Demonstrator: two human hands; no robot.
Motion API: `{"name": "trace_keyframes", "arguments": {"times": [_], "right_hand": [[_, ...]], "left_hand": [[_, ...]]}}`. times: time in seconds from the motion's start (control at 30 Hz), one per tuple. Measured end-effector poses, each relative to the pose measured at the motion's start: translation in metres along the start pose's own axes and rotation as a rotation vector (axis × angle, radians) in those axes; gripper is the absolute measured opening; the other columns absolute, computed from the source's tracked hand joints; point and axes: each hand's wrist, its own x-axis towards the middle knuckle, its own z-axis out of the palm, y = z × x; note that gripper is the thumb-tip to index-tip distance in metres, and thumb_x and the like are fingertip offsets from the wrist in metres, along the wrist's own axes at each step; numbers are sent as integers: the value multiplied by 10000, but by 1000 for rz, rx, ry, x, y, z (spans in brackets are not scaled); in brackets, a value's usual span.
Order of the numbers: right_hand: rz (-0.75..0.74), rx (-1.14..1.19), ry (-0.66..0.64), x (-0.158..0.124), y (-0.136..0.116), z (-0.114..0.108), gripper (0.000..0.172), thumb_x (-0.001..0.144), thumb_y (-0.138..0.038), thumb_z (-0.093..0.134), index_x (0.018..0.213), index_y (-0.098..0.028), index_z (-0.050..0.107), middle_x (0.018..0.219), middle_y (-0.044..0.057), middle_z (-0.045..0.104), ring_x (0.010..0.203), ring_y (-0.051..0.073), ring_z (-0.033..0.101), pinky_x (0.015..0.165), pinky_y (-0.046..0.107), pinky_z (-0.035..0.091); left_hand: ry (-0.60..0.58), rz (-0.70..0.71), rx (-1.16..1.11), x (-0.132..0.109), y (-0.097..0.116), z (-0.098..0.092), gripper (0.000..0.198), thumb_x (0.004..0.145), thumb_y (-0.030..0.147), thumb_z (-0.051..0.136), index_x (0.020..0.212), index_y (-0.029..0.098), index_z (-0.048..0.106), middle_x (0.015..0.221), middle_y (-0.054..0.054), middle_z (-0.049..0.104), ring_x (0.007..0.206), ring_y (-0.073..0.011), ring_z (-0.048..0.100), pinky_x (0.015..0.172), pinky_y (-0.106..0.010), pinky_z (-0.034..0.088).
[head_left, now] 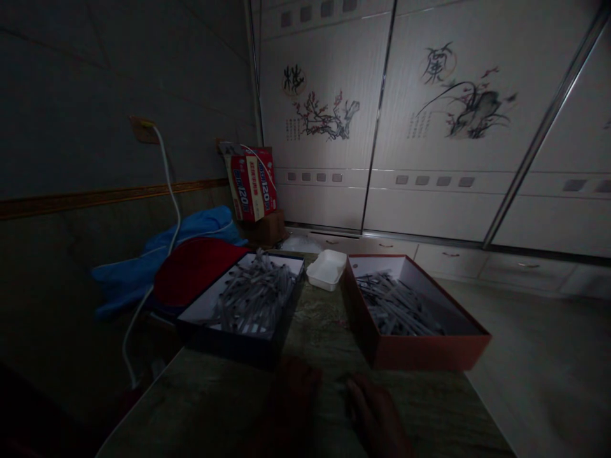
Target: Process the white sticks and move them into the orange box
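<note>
My left hand (pixel 293 394) rests low over the table (pixel 324 356), its fingers curled, dim in the shadow; what it may hold is hidden. To its right my right hand (pixel 375 410) has its fingers bent together around something too dark to make out. Beyond my left hand lies a dark blue box (pixel 224 343) with a pile of thin translucent sticks (pixel 258 292). A red-brown box (pixel 429 353) beyond my right hand holds similar sticks (pixel 398 305). Between the boxes, at the far end, sits a small white tray (pixel 327 270).
On the left are a red round cushion (pixel 195 270), blue cloth (pixel 200 226) and a white cable (pixel 167 172) hanging from a wall socket (pixel 144 129). A red and white carton (pixel 252 181) stands behind. Sliding cabinet doors (pixel 324 210) fill the back.
</note>
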Motion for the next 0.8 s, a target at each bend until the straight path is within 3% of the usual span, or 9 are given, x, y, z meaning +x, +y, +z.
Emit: {"name": "trace_keyframes", "arguments": {"times": [0.07,0.13,0.2,0.27,0.37,0.53,0.8], "right_hand": [[2,-10,96,1,7,-2,483,870,-580,354,659,-203,571,559,5,564,521,153,540,525,240,420],[11,11,205,3,12,-4,507,870,-597,326,652,-204,559,572,17,567,527,157,545,531,246,436],[18,32,242,4,16,-5,512,889,-582,290,641,-211,542,565,16,560,513,153,543,511,240,441],[11,32,227,3,17,-4,519,886,-590,289,635,-217,548,560,17,566,509,153,547,500,237,445],[-27,-8,174,0,17,0,526,841,-640,349,647,-217,594,578,26,604,534,163,568,526,248,455],[-1,-24,102,-3,9,-2,526,886,-576,316,590,-217,561,531,2,563,509,148,539,519,234,427],[-17,27,-16,-1,5,-9,463,884,-540,362,617,-205,539,548,-14,524,532,140,513,517,219,398]], "left_hand": [[215,-116,-154,-4,5,6,267,773,177,520,1001,211,656,1106,-132,654,1077,-316,544,957,-501,366],[337,-327,-415,-6,13,13,254,784,265,519,989,191,652,1092,-146,655,1063,-313,562,951,-483,388],[311,-541,-734,-4,21,20,254,761,328,544,925,171,658,989,-143,687,950,-298,621,863,-430,465],[229,-645,-1009,1,28,25,314,720,379,582,933,160,658,904,-124,707,843,-286,655,748,-386,513],[241,-697,-1182,7,34,24,390,684,480,609,899,163,681,792,-97,715,733,-269,661,649,-354,520],[359,-726,-1325,6,38,15,390,584,571,685,711,203,701,752,-73,716,736,-253,658,703,-341,522],[400,-767,-1443,12,33,28,476,501,618,713,674,175,689,627,-51,679,636,-223,645,650,-334,521]]}}
